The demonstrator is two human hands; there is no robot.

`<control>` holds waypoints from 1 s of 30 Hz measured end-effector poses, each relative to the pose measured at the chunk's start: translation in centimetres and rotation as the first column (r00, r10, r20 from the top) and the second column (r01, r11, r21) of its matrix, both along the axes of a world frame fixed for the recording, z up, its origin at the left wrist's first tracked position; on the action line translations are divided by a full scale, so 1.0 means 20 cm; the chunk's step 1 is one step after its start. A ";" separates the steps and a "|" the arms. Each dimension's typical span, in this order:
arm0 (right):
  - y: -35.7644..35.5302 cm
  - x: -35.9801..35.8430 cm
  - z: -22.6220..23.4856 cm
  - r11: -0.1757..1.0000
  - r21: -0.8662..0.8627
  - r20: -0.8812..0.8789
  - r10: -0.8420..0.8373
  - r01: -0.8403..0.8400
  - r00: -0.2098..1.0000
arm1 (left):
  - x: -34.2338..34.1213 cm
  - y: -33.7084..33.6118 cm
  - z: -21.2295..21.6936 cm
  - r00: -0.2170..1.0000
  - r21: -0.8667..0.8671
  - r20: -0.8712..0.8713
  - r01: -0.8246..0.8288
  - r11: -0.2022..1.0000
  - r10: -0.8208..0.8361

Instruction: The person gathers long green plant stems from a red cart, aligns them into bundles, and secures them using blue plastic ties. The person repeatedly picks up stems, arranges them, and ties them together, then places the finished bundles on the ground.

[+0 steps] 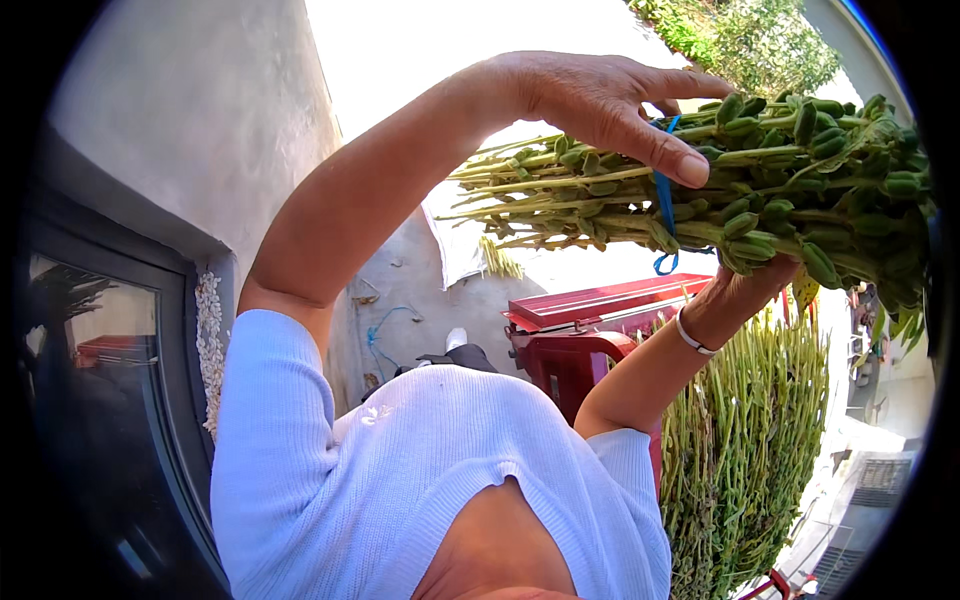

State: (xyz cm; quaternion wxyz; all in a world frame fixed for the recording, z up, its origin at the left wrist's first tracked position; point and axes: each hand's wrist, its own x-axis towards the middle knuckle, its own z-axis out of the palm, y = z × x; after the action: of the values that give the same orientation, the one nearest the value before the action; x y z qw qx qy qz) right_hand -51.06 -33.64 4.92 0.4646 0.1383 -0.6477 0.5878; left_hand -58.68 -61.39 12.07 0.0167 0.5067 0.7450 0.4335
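Observation:
A bundle of sesame stalks (770,190) with plump green pods is held up at the upper right, lying roughly level. Its pod-covered tops point right and its bare stalk ends point left. Blue string (665,200) is tied round its middle, with a loop dangling below. My left hand (615,110) grips the bundle from above beside the string, thumb across the near side and a finger stretched along the top. Underneath, my right hand (765,280) bears the bundle's weight; its fingers are hidden by the stalks. A pale bracelet circles the right wrist.
A red vehicle (570,350) stands ahead of me, with many more upright stalks (750,430) massed at its right. A grey wall (200,120) and dark-framed window (110,340) rise at the left. A white sack (455,250) and blue cord (375,340) lie on the ground.

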 end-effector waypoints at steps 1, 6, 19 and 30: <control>-0.06 -0.12 0.00 0.964 -0.228 0.040 0.148 -0.135 0.988 | -0.14 -0.03 0.02 0.995 -0.046 -0.071 -0.068 0.997 0.064; -0.37 -0.80 -0.10 0.903 -0.309 0.166 0.361 -0.299 0.918 | -0.92 -0.07 -0.11 0.810 0.442 0.509 0.044 0.896 -0.291; -0.66 -2.06 -1.32 0.775 -0.028 0.744 0.438 -0.632 0.504 | -1.89 -0.30 -2.06 0.225 0.529 0.773 -0.745 0.407 -0.593; -0.86 -2.59 -2.98 0.827 -0.018 0.960 0.171 -0.562 0.221 | -2.26 -0.46 -3.56 -0.121 0.145 0.757 -0.927 0.347 -0.642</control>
State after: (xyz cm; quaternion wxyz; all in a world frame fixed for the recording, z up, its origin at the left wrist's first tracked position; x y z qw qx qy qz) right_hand -102.88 -50.89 -54.71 -0.1835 0.0016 -0.8281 0.5298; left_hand -103.82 -70.66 -59.22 0.1926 -0.2494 0.1335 0.9396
